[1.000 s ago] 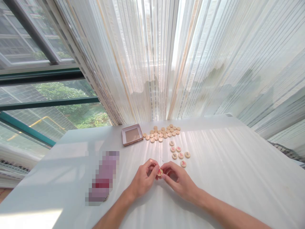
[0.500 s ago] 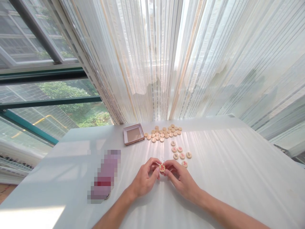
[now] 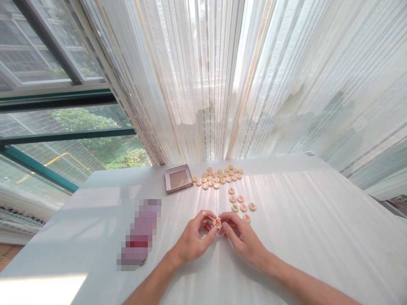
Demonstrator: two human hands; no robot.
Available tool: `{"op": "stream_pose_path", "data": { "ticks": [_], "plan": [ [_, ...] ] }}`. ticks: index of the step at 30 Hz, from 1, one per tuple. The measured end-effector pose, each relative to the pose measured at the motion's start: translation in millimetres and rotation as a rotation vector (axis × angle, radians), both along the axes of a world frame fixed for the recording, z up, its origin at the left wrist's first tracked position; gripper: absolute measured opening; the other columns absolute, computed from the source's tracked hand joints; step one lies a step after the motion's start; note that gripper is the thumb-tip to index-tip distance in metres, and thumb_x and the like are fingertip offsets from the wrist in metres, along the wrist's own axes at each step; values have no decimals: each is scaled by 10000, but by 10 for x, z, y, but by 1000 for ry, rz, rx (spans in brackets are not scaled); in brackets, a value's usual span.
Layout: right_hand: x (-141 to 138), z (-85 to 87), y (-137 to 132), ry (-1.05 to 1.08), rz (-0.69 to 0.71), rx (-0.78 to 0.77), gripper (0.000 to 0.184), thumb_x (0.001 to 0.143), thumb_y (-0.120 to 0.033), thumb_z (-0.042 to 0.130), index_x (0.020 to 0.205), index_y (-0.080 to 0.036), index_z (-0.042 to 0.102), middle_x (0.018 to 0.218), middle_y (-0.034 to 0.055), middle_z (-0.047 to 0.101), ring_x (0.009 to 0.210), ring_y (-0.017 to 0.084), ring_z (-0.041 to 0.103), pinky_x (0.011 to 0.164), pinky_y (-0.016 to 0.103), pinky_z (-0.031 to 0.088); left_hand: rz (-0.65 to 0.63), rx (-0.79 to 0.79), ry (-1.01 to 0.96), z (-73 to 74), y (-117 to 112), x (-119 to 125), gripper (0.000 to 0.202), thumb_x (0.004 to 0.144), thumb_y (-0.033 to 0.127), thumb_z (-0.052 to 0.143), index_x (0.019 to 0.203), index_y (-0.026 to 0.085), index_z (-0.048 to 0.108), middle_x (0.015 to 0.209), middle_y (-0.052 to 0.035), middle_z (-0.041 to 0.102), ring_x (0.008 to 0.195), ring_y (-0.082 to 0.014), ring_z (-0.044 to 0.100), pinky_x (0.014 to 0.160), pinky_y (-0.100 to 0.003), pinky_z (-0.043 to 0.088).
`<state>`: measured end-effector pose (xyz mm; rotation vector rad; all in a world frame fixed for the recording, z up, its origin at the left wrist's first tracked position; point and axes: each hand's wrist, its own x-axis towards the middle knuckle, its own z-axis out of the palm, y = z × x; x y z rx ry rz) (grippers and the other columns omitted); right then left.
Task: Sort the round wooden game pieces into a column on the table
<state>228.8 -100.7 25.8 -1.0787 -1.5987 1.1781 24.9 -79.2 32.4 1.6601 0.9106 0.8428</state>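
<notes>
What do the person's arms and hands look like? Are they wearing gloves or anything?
The left hand and right hand are bare: no gloves, no rings that I can see. The left forearm and right forearm are bare too, with no sleeves, watch or bracelet showing.

The purple object [image 3: 141, 231] is masked by coarse blocks, so its kind cannot be told. Part of the rim of the held disc [image 3: 216, 223] is covered by the left hand [image 3: 194, 238]; whether it is also touched by the right hand [image 3: 243, 239] cannot be judged with certainty. Both forearms [image 3: 155, 275] are cut off by the bottom edge, the curtain [image 3: 216, 84] by the top.
</notes>
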Motion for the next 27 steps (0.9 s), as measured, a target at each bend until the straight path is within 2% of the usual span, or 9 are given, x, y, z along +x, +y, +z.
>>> {"op": "stream_pose_path", "data": {
  "ticks": [14,22,27],
  "plan": [
    [-6,22,11,4,4,-42,218,1050,-430,536,1030,-223,599,968,58,724,897,232,745,786,360,603,-8,96,41,-60,-9,17,203,993,319,630,1153,193,631,1078,-85,698,846,-188,693,812,-315,588],
    [-20,80,2,-25,-15,-15,264,1013,-486,597,998,-224,618,947,57,727,852,220,729,756,346,603,-1,127,50,-26,-13,23,207,965,293,653,1147,198,632,1034,-71,725,817,-182,699,792,-315,602],
    [-28,48,12,3,-16,-31,275,984,-498,646,970,-225,618,903,46,724,829,221,736,772,359,614,-15,125,76,-63,-9,22,225,935,233,665,1153,201,619,1014,-62,753,811,-181,711,790,-315,603]
  ]
}}
